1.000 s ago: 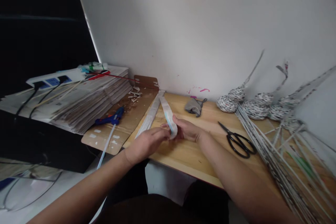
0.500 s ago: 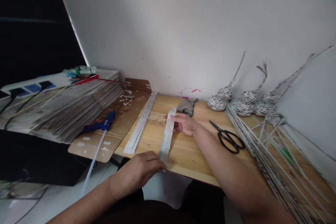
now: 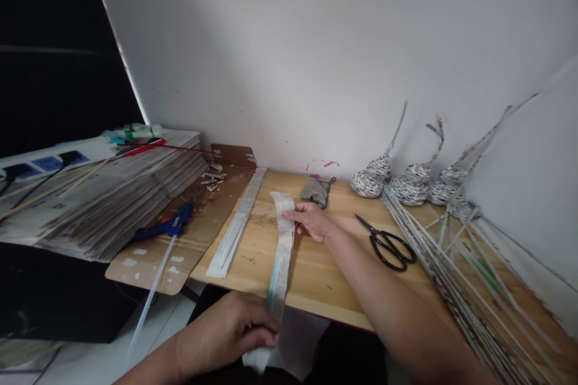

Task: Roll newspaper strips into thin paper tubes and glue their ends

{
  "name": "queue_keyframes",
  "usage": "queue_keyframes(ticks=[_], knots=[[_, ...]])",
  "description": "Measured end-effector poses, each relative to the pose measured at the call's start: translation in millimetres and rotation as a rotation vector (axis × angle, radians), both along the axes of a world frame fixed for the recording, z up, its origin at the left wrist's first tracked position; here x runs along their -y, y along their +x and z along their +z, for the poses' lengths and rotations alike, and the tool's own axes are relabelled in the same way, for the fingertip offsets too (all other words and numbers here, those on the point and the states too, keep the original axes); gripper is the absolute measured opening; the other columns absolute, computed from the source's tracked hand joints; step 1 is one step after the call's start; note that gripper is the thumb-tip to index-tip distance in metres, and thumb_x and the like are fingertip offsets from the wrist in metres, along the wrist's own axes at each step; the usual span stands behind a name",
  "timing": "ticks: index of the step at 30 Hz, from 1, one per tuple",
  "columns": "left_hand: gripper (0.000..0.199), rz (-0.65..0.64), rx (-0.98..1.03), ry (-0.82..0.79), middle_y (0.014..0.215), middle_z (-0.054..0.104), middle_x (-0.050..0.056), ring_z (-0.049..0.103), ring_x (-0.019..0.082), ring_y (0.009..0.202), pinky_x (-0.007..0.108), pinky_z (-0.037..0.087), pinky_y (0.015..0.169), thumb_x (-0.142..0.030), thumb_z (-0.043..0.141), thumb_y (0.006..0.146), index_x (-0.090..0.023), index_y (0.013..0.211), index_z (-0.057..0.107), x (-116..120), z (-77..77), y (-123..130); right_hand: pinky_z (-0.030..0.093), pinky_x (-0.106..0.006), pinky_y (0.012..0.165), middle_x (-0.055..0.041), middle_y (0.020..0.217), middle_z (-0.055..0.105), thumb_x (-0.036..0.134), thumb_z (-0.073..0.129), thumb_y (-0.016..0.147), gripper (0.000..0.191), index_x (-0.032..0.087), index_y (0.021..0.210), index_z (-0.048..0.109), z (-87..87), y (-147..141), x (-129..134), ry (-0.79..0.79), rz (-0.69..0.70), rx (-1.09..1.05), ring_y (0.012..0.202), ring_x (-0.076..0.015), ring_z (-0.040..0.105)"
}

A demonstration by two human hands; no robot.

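A long flat strip of printed paper (image 3: 283, 246) runs from the middle of the wooden table (image 3: 316, 277) down over its front edge. Near the strip's upper end, my right hand (image 3: 309, 221) pinches its right side between thumb and fingers. My left hand (image 3: 246, 328) is closed at the lower part of the strip, just off the front edge; a pale end of paper shows beneath it. To the left lies a stack of similar flat strips (image 3: 239, 219). Black-handled scissors (image 3: 386, 242) rest open to the right of my right forearm.
A blue glue gun (image 3: 169, 222) sits on cardboard (image 3: 226, 198) at left, beside stacked paper (image 3: 153, 186) and a power strip (image 3: 49, 162). Behind my right hand is a grey pouch (image 3: 316, 191). Woven paper gourds (image 3: 368, 180) and thin paper rods (image 3: 433, 264) occupy the right.
My left hand has moved down and toward me, and more of the strip shows between my hands. My right hand has shifted slightly left and down in view; the strip's top now bends left.
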State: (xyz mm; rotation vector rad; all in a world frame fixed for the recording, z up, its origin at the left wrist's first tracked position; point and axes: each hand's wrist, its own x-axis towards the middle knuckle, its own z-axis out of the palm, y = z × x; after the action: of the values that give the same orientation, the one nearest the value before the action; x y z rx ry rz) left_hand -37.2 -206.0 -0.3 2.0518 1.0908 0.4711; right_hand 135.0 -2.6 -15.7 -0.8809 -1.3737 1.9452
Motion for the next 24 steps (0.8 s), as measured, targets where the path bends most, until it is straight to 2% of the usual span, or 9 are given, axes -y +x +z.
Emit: queue_keyframes(ticks=[4,6,8,10,14,17,20,22,24], knots=[[0.03,0.433,0.147,-0.045,0.073,0.067,0.002,0.061,0.014,0.067,0.025,0.047,0.062,-0.044,0.054,0.09,-0.019,0.078,0.067,-20,2.9,-11,0.034,-0.017,0.035,0.0011,0.064,0.065,0.038,0.083,0.063,0.03,0.014,0.078,0.071,5.3,-4,9,0.151,0.047,0.058,0.042,-0.0044,0.045],[0.033,0.646,0.311,-0.085,0.07,0.064,0.001,0.059,0.014,0.063,0.025,0.047,0.058,-0.049,0.055,0.087,-0.019,0.08,0.063,-36,4.5,-14,0.032,-0.018,0.036,0.0022,0.062,0.064,0.041,0.081,0.066,0.031,0.015,0.082,0.072,8.5,-7,14,0.243,0.089,0.083,0.041,-0.0042,0.043],[0.033,0.737,0.487,-0.17,0.079,0.066,0.002,0.063,0.016,0.073,0.024,0.049,0.057,-0.051,0.06,0.083,-0.02,0.093,0.061,-53,4.2,-13,0.03,-0.019,0.037,0.0031,0.059,0.062,0.042,0.08,0.067,0.032,0.015,0.083,0.072,11.0,-9,21,0.298,0.133,0.095,0.041,-0.0043,0.041],[0.037,0.738,0.592,-0.229,0.091,0.067,0.004,0.064,0.018,0.081,0.023,0.049,0.054,-0.05,0.067,0.078,-0.02,0.1,0.06,-67,2.0,-8,0.03,-0.019,0.037,0.0034,0.06,0.062,0.042,0.08,0.066,0.034,0.015,0.085,0.072,11.8,-11,25,0.303,0.176,0.087,0.041,-0.0045,0.041],[0.031,0.776,0.697,-0.153,0.089,0.065,0.004,0.062,0.017,0.079,0.022,0.048,0.053,-0.047,0.067,0.078,-0.019,0.086,0.058,-73,1.1,0,0.03,-0.018,0.035,0.0043,0.056,0.059,0.048,0.078,0.068,0.038,0.015,0.084,0.07,8.0,-11,21,0.234,0.17,0.083,0.039,-0.0047,0.041],[0.022,0.699,0.753,-0.052,0.092,0.066,0.003,0.061,0.016,0.086,0.027,0.052,0.072,-0.041,0.063,0.084,-0.02,0.091,0.059,-51,8.2,-1,0.03,-0.018,0.033,0.0042,0.055,0.058,0.056,0.074,0.068,0.042,0.015,0.076,0.068,5.1,-7,10,0.185,0.044,0.029,0.038,-0.0051,0.041],[0.019,0.396,0.587,-0.195,0.083,0.068,0.003,0.062,0.015,0.076,0.027,0.049,0.072,-0.038,0.059,0.088,-0.019,0.089,0.062,-15,4.7,-6,0.028,-0.018,0.031,0.0025,0.059,0.06,0.057,0.075,0.066,0.042,0.016,0.073,0.064,6.3,-2,0,0.121,-0.118,-0.053,0.041,-0.0062,0.045],[0.021,0.232,0.386,-0.326,0.084,0.068,0.004,0.062,0.016,0.078,0.028,0.048,0.073,-0.038,0.058,0.088,-0.018,0.089,0.065,8,-14.4,-11,0.027,-0.018,0.031,0.0034,0.059,0.059,0.057,0.073,0.068,0.041,0.018,0.072,0.062,8.9,1,-4,0.098,-0.171,-0.078,0.042,-0.0064,0.045],[0.022,0.138,0.204,-0.37,0.082,0.069,0.003,0.063,0.016,0.077,0.025,0.047,0.07,-0.038,0.06,0.086,-0.018,0.088,0.068,23,-46.4,-18,0.027,-0.018,0.032,0.0042,0.058,0.059,0.054,0.073,0.07,0.038,0.019,0.073,0.06,11.8,3,-6,0.077,-0.23,-0.111,0.043,-0.0067,0.046]])
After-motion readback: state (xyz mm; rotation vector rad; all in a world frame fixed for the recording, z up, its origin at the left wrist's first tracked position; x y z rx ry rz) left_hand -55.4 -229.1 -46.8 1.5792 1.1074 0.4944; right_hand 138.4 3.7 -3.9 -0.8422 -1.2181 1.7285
